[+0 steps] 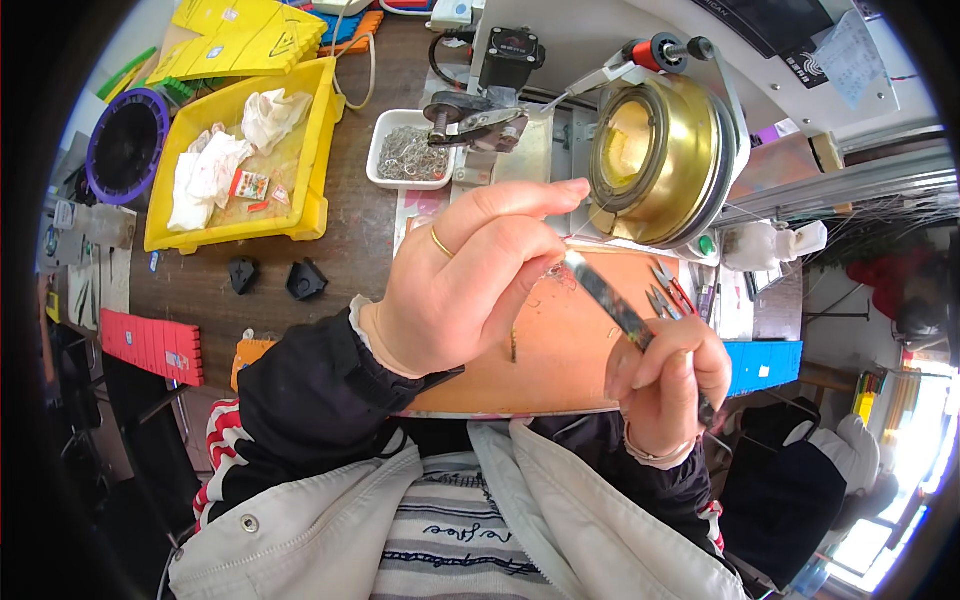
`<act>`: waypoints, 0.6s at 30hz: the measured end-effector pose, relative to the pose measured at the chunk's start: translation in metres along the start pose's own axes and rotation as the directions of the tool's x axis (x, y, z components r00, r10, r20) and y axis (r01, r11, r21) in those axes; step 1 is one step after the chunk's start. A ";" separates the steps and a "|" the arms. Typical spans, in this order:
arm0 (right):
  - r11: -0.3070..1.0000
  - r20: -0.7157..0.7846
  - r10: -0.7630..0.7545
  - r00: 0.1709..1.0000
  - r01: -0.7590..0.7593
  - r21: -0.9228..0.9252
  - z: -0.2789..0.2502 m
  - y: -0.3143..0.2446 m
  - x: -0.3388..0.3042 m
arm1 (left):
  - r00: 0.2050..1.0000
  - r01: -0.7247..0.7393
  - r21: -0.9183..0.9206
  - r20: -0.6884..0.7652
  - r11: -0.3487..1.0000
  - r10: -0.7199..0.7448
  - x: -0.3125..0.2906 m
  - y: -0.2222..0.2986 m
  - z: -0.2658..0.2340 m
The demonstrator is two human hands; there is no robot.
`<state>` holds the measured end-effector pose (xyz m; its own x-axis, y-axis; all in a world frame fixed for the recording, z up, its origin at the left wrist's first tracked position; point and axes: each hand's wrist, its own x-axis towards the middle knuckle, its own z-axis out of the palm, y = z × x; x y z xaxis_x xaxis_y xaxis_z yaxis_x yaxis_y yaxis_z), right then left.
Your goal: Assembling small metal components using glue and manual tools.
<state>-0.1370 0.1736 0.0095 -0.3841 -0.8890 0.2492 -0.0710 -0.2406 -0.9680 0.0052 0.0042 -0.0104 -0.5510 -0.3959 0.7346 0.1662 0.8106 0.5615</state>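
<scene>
My left hand (468, 278), with a gold ring on one finger, is raised over the orange work mat (560, 360); its fingertips pinch something small and thin near the tip of a tool, too fine to make out. My right hand (665, 385) grips dark metal tweezers (612, 300) that point up and left toward those fingertips. A thin wire runs from the pinch toward the brass-coloured round machine (665, 150) behind.
A white tray of small metal rings (405, 155) sits by a black hand tool (470, 120). A yellow bin (240, 150) holds white cloths at the left. Small red-handled cutters (668, 292), two black parts (275, 277), a red ridged block (152, 345) and a blue box (765, 365) lie around.
</scene>
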 end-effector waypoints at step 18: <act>0.412 0.226 0.008 0.974 0.203 -0.888 -0.051 0.034 -0.027 | 0.940 0.318 0.042 0.118 0.947 -0.321 0.021 0.004 0.001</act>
<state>-0.1759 0.2093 -0.0315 -0.1663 -0.9560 0.2415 -0.9248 0.0663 -0.3745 -0.0065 0.0000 0.0068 -0.6680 -0.5808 0.4653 -0.0518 0.6600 0.7495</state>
